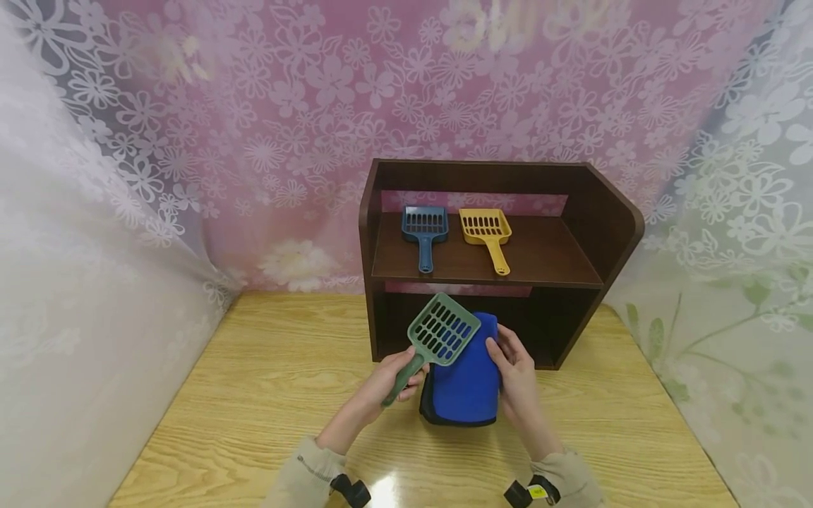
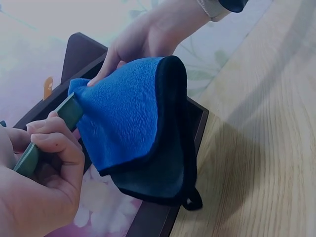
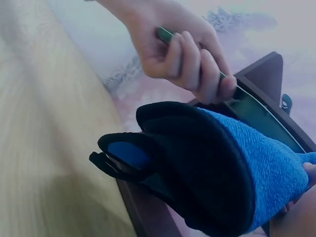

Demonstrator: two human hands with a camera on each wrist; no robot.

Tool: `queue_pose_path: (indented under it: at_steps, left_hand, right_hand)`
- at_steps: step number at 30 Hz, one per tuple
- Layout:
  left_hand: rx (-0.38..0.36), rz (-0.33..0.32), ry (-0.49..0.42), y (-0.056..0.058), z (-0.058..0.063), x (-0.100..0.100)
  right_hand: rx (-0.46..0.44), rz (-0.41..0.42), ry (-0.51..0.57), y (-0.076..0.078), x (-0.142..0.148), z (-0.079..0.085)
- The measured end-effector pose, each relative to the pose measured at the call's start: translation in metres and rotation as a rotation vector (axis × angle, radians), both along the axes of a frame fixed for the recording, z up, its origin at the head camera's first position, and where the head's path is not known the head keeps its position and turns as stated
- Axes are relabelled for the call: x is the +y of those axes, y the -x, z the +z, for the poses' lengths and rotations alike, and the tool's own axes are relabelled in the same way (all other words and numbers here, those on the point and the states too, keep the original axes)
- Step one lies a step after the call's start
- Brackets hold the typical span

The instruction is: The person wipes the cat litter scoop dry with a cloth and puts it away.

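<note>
My left hand [image 1: 395, 377] grips the handle of a green slotted litter scoop [image 1: 443, 330], its scoop head tilted up toward the shelf. In my right hand [image 1: 517, 370] is a folded blue cloth [image 1: 468, 384] with black edging, pinched near its upper right side with the thumb on the front. The scoop head overlaps the cloth's upper left part in the head view. Dark inner layers and a small black loop [image 2: 192, 200] hang at the cloth's lower edge in the left wrist view. From the right wrist, the left fingers [image 3: 190, 61] curl round the scoop handle.
A dark brown two-level shelf [image 1: 485, 281] stands at the back of the wooden table [image 1: 279, 395]. On its upper board lie a blue scoop [image 1: 425, 236] and a yellow scoop [image 1: 488, 229]. Floral curtains [image 1: 317, 141] hang behind and at both sides.
</note>
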State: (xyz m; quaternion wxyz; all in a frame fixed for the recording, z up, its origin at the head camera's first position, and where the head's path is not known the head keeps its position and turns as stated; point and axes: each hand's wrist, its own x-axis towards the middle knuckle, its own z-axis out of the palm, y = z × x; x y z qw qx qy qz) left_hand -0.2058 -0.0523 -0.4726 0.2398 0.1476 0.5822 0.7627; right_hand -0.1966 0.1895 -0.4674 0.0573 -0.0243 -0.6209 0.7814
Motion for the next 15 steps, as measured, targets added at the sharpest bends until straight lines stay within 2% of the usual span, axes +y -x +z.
queue_pose_path:
  at_steps: [9,15]
  left_hand:
    - [-0.023,0.085,-0.101,0.003,0.000,0.008]
    - [-0.034,0.112,-0.136,0.004,0.000,0.009]
  right_hand:
    - [0.031,0.059,-0.134,-0.012,-0.019,-0.012]
    - [0.026,0.098,-0.136,-0.018,-0.028,-0.021]
